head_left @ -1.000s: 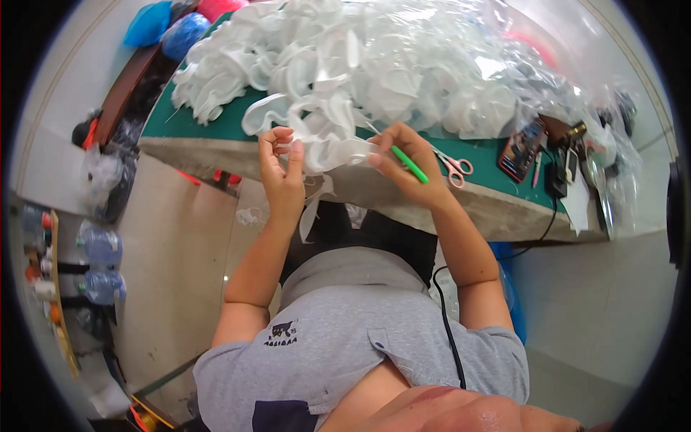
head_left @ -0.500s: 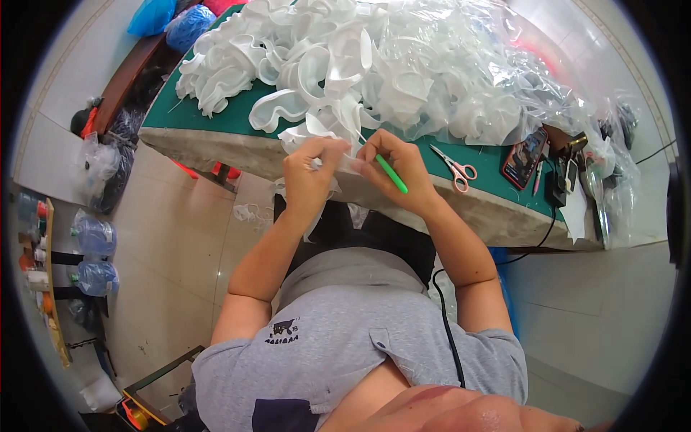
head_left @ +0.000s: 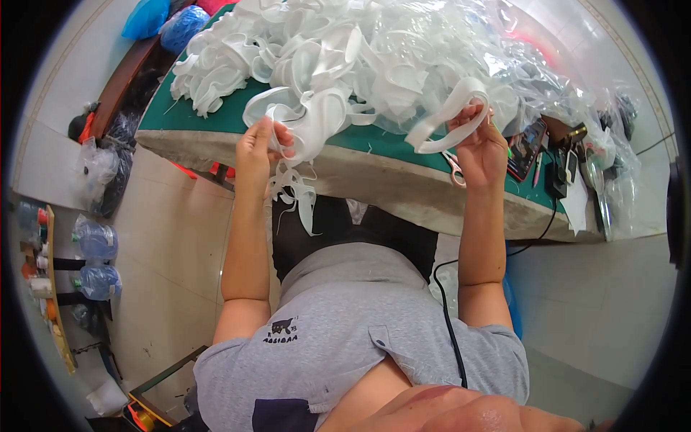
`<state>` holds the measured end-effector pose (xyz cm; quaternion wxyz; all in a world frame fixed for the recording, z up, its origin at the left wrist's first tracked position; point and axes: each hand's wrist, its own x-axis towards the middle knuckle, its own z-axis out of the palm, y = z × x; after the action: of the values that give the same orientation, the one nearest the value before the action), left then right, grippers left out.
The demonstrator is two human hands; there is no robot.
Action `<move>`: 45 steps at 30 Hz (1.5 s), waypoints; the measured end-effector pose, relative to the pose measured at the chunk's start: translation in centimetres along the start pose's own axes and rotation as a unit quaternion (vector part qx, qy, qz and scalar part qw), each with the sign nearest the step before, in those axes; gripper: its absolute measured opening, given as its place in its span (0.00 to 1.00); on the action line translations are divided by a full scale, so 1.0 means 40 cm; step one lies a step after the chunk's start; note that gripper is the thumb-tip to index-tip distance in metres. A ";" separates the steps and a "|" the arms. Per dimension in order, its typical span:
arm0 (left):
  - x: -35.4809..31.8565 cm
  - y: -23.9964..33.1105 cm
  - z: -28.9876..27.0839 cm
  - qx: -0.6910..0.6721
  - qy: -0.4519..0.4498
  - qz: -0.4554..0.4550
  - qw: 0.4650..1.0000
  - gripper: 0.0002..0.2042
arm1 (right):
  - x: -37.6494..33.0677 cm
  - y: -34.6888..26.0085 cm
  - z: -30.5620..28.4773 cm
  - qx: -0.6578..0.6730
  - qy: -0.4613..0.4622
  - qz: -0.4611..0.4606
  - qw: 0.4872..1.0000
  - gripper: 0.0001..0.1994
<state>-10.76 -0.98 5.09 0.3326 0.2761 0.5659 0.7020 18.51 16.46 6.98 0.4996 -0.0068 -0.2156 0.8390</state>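
White foam strips (head_left: 299,183) dangle below the left hand (head_left: 257,147), whose fingers pinch them at the near edge of the green worktop (head_left: 374,140). Behind that edge rises a big heap of white foam pieces (head_left: 345,57). Right of the left hand, well apart from it, the right hand (head_left: 481,147) holds a curved white strip (head_left: 450,115), fingers closed around it. Pink-handled scissors (head_left: 455,167) lie just beside that hand on the worktop.

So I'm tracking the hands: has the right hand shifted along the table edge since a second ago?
Yes. The right hand has moved rightward along the green table, now above the scissors, lifting a white strip.
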 end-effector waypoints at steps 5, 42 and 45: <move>-0.077 0.037 0.018 0.485 0.039 0.096 0.868 0.17 | -0.042 -0.014 0.029 0.036 0.007 0.030 0.999 0.06; -0.117 -0.027 0.052 0.311 0.028 0.354 0.882 0.18 | -0.385 -0.219 0.085 -0.637 0.104 -0.190 0.740 0.10; -0.054 0.017 0.024 0.542 0.049 0.458 0.703 0.25 | -0.489 -0.297 0.103 -0.681 0.190 -0.126 0.696 0.11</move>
<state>-8.79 -2.18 5.95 -0.2648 0.5991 0.6680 0.3531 37.30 3.38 11.10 0.4902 -0.4772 -0.6269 0.3728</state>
